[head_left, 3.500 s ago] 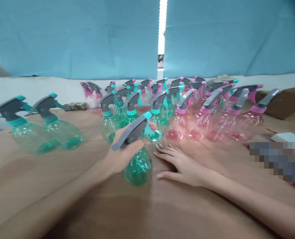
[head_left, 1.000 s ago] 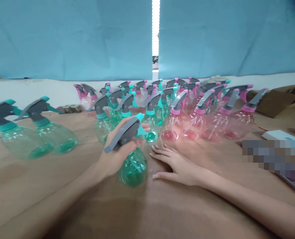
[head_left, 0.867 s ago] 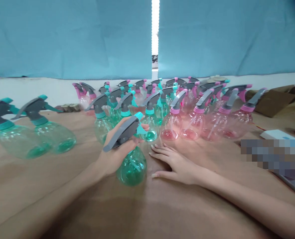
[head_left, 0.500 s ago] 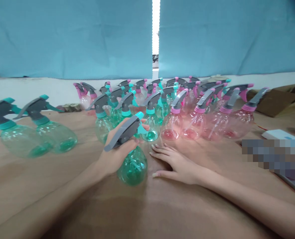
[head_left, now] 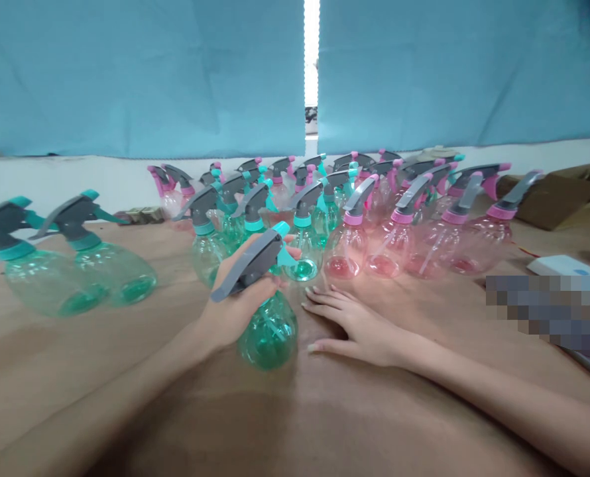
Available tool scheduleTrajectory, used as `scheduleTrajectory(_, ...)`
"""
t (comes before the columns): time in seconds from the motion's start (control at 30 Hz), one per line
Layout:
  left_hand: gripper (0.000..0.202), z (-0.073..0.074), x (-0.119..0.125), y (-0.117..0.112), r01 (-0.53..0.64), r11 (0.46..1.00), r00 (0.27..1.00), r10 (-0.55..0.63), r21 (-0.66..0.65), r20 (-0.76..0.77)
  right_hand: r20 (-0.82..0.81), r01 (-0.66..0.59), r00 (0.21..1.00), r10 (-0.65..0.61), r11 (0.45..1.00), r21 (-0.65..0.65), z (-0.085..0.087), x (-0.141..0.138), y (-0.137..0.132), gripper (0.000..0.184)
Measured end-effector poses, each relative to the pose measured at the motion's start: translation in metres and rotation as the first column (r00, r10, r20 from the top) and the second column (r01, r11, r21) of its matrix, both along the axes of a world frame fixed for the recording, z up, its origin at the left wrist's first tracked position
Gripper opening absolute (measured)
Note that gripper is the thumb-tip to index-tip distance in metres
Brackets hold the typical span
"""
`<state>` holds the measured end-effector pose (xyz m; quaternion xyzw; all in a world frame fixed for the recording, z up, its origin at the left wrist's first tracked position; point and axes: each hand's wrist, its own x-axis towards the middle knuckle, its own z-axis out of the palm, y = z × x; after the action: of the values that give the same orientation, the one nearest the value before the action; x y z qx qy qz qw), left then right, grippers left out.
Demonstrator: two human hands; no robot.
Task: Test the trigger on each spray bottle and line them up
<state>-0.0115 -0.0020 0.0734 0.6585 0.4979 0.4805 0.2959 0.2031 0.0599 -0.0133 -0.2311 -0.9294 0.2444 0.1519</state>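
Very little has just changed: our left hand [head_left: 238, 311] keeps its grip on the same green spray bottle [head_left: 268, 338], and our right hand [head_left: 357, 324] has stayed in its place; the whole scene sits slightly further left in the view than three and a half seconds ago, which we read as our head turning a little, since the hands and bottles have barely shifted against one another; so we judge the handling to be at a steady hold rather than mid-move.

Our left fingers are wrapped around the neck, just under the grey spray head [head_left: 252, 266], though we cannot see them all; the bottle stands in front of us, its base seemingly resting on the bench [head_left: 354, 424]; our right hand holds nothing, palm down with fingers spread, just beside it.

Around these nothing seems to have moved either; a clear-green bottle [head_left: 303, 248] stands just behind our hands, pink bottles [head_left: 346, 250] line up to its right, and a pair of green bottles [head_left: 126, 271] stands apart at the left.
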Motion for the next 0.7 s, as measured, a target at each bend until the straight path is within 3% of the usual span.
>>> scheduleTrajectory(0.3,0.048,-0.0018,-0.0007,0.0004,-0.01,1.0,1.0,0.01,-0.018,-0.017,-0.005,-0.001,1.0,0.001,1.0,0.02,-0.0017,0.0,0.0006,0.073)
scheduleTrajectory(0.7,0.033,0.0016,-0.0011,-0.0003,0.008,1.0,0.999,-0.008,-0.002,-0.038,0.025,0.003,1.0,-0.003,1.0,0.022,0.0012,-0.0006,-0.0003,0.075)
